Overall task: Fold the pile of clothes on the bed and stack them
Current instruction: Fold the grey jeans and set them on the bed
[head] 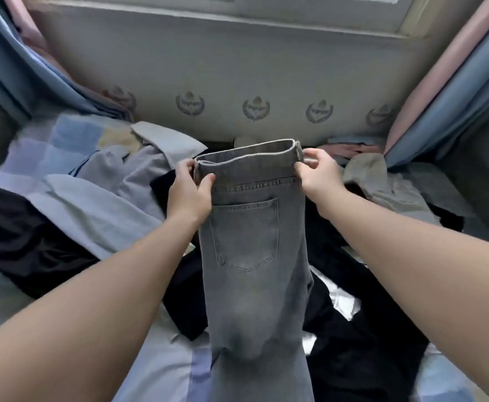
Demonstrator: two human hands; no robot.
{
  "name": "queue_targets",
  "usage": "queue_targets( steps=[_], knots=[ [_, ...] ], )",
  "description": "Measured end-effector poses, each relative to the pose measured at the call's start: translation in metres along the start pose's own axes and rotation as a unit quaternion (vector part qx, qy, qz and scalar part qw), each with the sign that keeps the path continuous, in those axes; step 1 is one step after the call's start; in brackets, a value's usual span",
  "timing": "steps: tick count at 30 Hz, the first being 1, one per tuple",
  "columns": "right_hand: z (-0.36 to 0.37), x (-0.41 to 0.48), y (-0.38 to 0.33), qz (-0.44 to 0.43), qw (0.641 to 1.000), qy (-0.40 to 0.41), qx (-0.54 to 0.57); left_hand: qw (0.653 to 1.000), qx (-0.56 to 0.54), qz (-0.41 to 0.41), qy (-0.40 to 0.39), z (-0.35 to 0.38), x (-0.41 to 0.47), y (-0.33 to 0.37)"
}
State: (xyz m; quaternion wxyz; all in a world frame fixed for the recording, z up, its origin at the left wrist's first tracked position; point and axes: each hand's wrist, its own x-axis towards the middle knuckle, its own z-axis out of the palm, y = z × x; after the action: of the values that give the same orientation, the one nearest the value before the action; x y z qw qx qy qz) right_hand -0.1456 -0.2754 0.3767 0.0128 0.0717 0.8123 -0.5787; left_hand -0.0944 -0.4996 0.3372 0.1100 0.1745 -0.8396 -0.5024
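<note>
- The legs of a pair of grey jeans [249,256] run out of the bottom edge of the view, so the hems are unseen; both forearms are also cut off at the lower corners.
- The left hand [189,192] grips the left end of the waistband, thumb on the near face. Its other fingers are hidden behind the denim.
- The right hand [316,175] pinches the right end of the waistband at a belt loop, fingers [313,153] curled over the top edge.
- The jeans are held up over the bed [48,146], above the heap of clothes. Their long axis runs vertically, waistband up and legs hanging toward the person, with a back pocket [246,233] facing the camera.
- The denim is faded, paler at the middle, with pale stitching along the seams. The waistband gapes open in a narrow oval.
- Beneath lie crumpled dark garments [353,358], a pale blue shirt [138,166] and a white piece [342,303]. Their exact shapes are hard to make out.
- The bed cover is a patchwork of pale blue squares, blurred at left.
- Blue and pink curtains [19,76] frame a wall [237,68] printed with a row of crests.
</note>
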Motion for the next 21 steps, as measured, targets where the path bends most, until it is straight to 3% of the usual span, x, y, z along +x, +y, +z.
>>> queue_targets(
  steps=[3, 7, 13, 21],
  knots=[
    [0.019, 0.001, 0.036, -0.037, 0.993, -0.098, -0.056, 0.998, 0.005, 0.029, -0.059, 0.026, 0.002, -0.036],
    [0.024, -0.038, 0.103, -0.023, 0.968, -0.195, -0.154, 0.985, 0.068, 0.037, -0.157, 0.043, -0.043, -0.106],
    [-0.003, -0.114, 0.185, 0.034, 0.945, -0.226, -0.235, 0.964, 0.115, -0.011, -0.240, 0.050, -0.131, -0.164],
    [-0.049, -0.268, 0.283, 0.146, 0.931, -0.242, -0.229, 0.942, 0.108, -0.123, -0.294, 0.064, -0.297, -0.224]
  ],
)
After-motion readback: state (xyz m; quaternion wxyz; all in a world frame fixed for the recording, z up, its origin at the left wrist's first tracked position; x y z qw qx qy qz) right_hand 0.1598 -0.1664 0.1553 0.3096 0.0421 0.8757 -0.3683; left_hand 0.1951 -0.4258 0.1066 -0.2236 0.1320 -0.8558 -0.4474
